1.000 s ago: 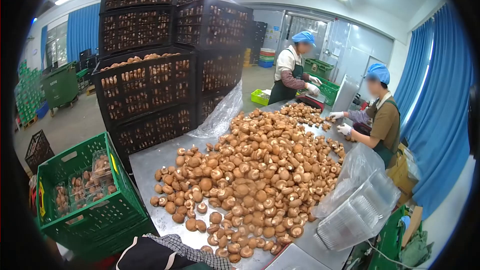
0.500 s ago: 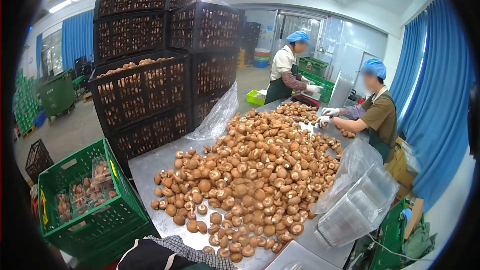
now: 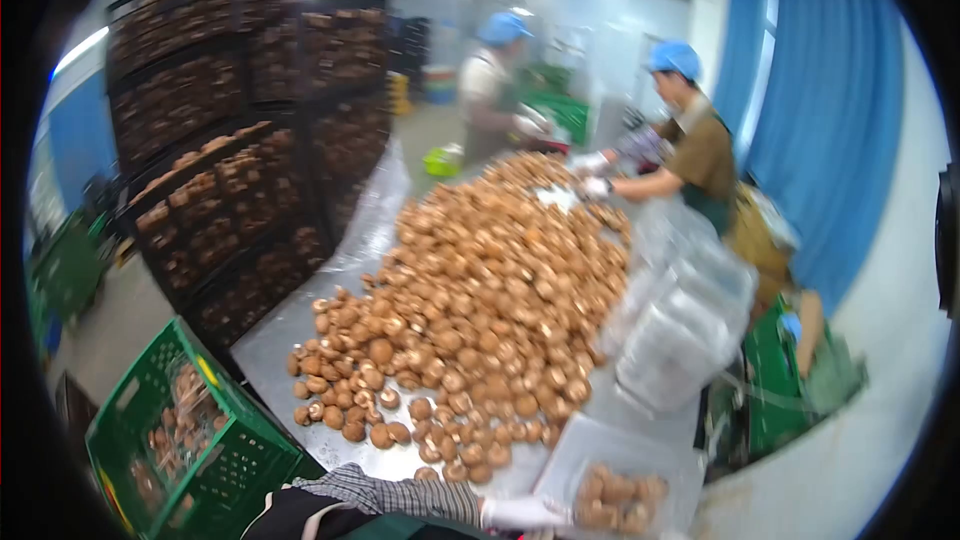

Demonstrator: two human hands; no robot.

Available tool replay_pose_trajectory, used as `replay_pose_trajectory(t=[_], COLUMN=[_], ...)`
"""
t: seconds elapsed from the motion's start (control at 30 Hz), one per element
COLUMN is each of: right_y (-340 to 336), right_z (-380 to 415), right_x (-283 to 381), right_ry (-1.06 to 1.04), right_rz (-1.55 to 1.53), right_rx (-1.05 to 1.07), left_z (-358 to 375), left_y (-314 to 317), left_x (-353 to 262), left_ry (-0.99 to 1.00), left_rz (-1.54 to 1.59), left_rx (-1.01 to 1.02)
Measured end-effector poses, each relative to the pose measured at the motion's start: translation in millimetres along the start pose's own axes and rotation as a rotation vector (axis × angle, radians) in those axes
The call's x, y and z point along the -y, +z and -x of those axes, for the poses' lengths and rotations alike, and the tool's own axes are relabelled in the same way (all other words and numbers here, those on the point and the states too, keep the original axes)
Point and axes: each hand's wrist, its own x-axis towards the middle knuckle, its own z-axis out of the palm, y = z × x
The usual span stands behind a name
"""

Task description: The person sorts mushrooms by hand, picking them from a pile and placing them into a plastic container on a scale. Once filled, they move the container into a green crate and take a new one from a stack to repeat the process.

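Note:
My left hand (image 3: 525, 513), in a white glove below a checked sleeve, reaches in from the bottom edge. Its fingertips are right at the near side of a clear plastic tray (image 3: 655, 512) with several brown mushrooms inside. Motion blur smears the fingers, and I cannot tell whether they grip the tray. Under the tray is a flat, pale grey plate (image 3: 575, 440). A large heap of brown-capped mushrooms (image 3: 480, 290) spreads over the metal table just beyond my hand. My right hand is out of sight.
Stacked clear trays (image 3: 680, 330) stand at the right table edge. A green crate (image 3: 240, 440) holding packed mushrooms is at the left, before tall black crates (image 3: 240, 200). Two people in blue caps work at the far end, one person (image 3: 705, 150) handling mushrooms.
The view has swung, shifting the scene leftward. My gloved left hand and the filled mushroom tray have come into view at the bottom.

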Motion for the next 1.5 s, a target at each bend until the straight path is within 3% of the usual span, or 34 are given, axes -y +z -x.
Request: replay_pose_trajectory(t=[0.07,0.1,0.13,0.17,0.23,0.3,0.43,0.57,0.7,0.73,0.77,0.83,0.87,0.97,1.0,1.1,1.17,1.27,1.3,1.4,1.43,1.5], right_y=[10.8,-8.1,-12.1,8.0,12.4,3.6,-23.5,-29.4,-7.4,0.9,6.9,35.8,50.7,103.2,116.8,173.7,225.4,299.5,316.7,369.0,392.9,412.2], right_z=[-10.3,-17.0,-15.7,-6.8,5.0,16.6,41.9,27.3,-18.6,-26.0,-37.6,-27.4,-19.4,3.2,8.1,3.5,16.5,42.5,48.2,66.2,87.8,96.3], right_x=[-2.0,-27.8,-37.6,-20.3,-7.1,-5.1,-2.8,-2.9,-15.5,-20.2,-34.8,-28.1,-23.8,-34.5,-34.2,-42.4,-43.4,-39.3,-43.7,-50.5,-46.9,-51.0], right_ry=[-0.056,-0.044,-0.185,-0.205,-0.027,0.123,-0.113,-0.151,-0.122,-0.132,-0.344,-0.275,-0.207,-0.286,-0.262,-0.333,-0.324,-0.451,-0.474,-0.564,-0.533,-0.506], right_rz=[0.061,0.112,0.350,0.190,0.145,0.099,0.116,0.151,0.068,0.232,0.266,0.216,0.072,-0.310,-0.272,-0.385,-0.419,-0.186,-0.098,0.159,0.001,0.052], right_rx=[-0.092,-0.062,-0.076,-0.133,-0.097,-0.030,-0.289,-0.350,-0.267,-0.246,-0.227,-0.225,-0.189,0.041,0.223,0.493,0.415,0.397,0.449,0.645,0.758,0.923], left_z=[24.3,24.9,25.8,27.1,32.6,46.2,64.3,58.1,30.2,25.0,21.3,21.6,37.7,77.8,96.3,152.0,192.8,240.0,264.7,371.2,407.1,481.7], left_y=[4.6,6.0,2.1,4.4,0.5,-6.2,-32.0,-24.3,-5.6,1.2,5.6,5.4,7.3,3.5,1.0,-9.2,-11.8,-17.9,-20.0,-33.9,-38.6,-44.1], left_x=[-59.6,-60.4,-43.6,-43.7,-55.7,-62.5,-52.0,-61.3,-46.3,-43.3,-42.0,-28.9,-42.4,-65.1,-72.8,-82.0,-72.8,-44.8,-42.8,-38.6,-40.3,-49.7], left_ry=[-0.162,-0.184,-0.052,-0.059,-0.214,-0.173,-0.117,0.004,0.175,0.194,0.215,0.391,0.433,0.605,0.649,0.665,0.694,0.739,0.922,0.898,0.920,1.010], left_rz=[0.012,-0.022,0.126,0.100,0.105,0.110,0.208,0.199,0.008,-0.052,-0.117,-0.142,-0.167,-0.034,-0.030,0.046,0.219,0.426,0.597,0.440,0.442,0.492], left_rx=[0.040,-0.004,0.034,-0.055,-0.086,-0.162,-0.317,-0.438,-0.411,-0.360,-0.325,-0.397,-0.455,-0.534,-0.599,-0.777,-0.934,-1.134,-1.026,-1.199,-1.245,-1.353])
